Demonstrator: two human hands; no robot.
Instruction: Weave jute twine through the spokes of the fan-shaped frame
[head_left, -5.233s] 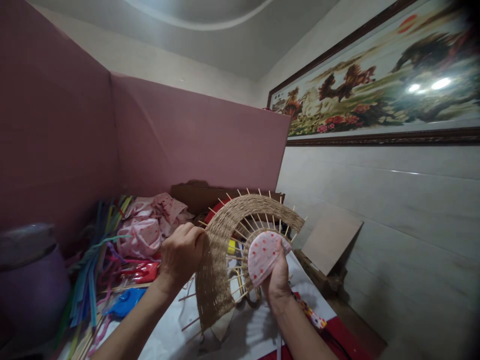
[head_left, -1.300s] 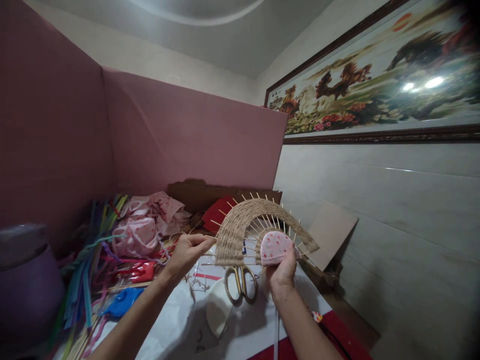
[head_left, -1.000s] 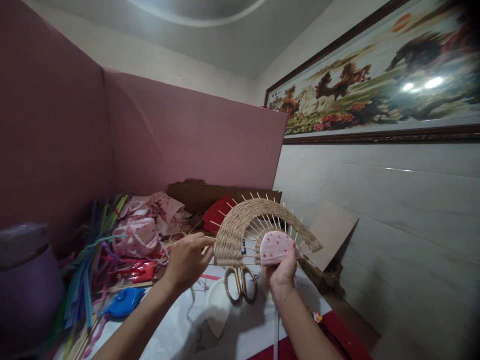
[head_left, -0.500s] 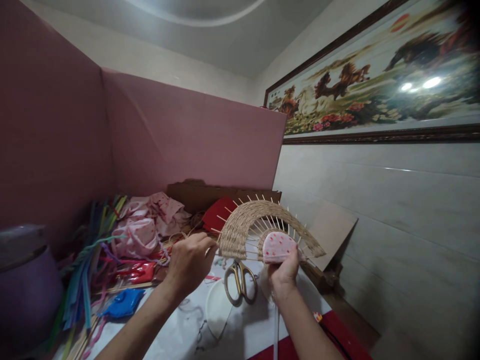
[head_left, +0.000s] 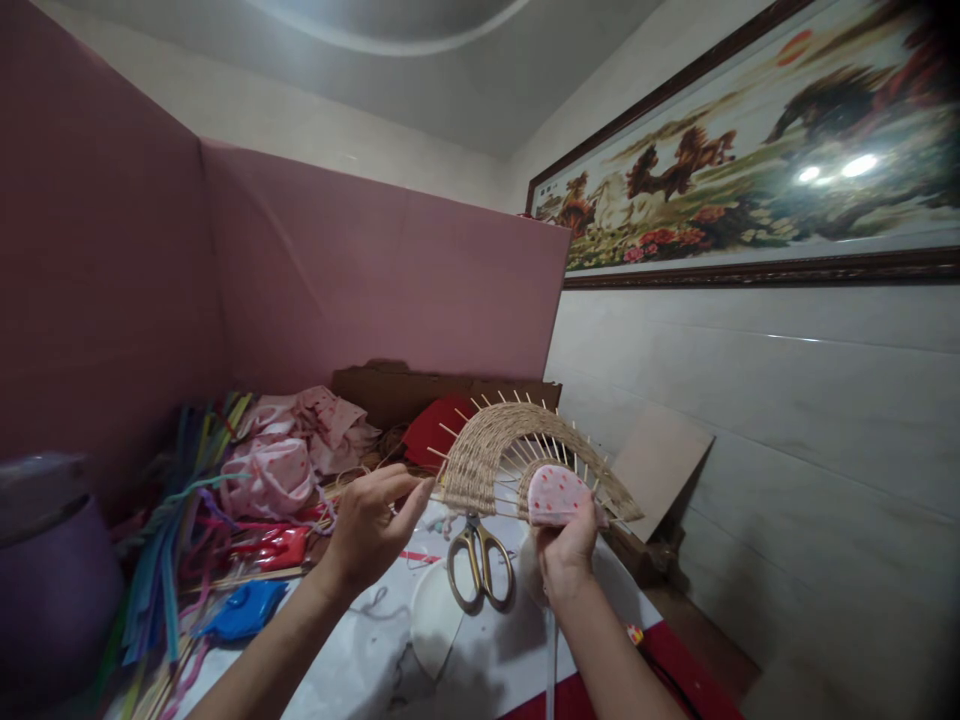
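My right hand (head_left: 571, 550) grips a half-round woven fan (head_left: 480, 450) at its pink fabric centre with red spots (head_left: 556, 495). Thin sticks radiate from that centre through a broad tan twine band, and their bare tips poke out past the outer edge. Beside the fan's left end is my left hand (head_left: 379, 520), thumb and forefinger brought together at the tips. Whatever lies in that pinch is too small to make out. Below the fan, a pair of scissors (head_left: 480, 570) with bronze-coloured handles lies on the white-covered table (head_left: 337, 650), its blades mostly hidden.
Pink spotted cloth (head_left: 277, 470) is heaped at the left, near coloured strips (head_left: 161, 570) and a blue packet (head_left: 244, 610). A purple container (head_left: 56, 580) stands far left. Red material (head_left: 435, 432) lies behind the fan. A flat board (head_left: 664, 465) leans on the right wall.
My left hand has turned, so its thumb now shows stretched toward the fan's left end. The fan has tipped slightly, its right end a little lower. The right hand keeps its grip.
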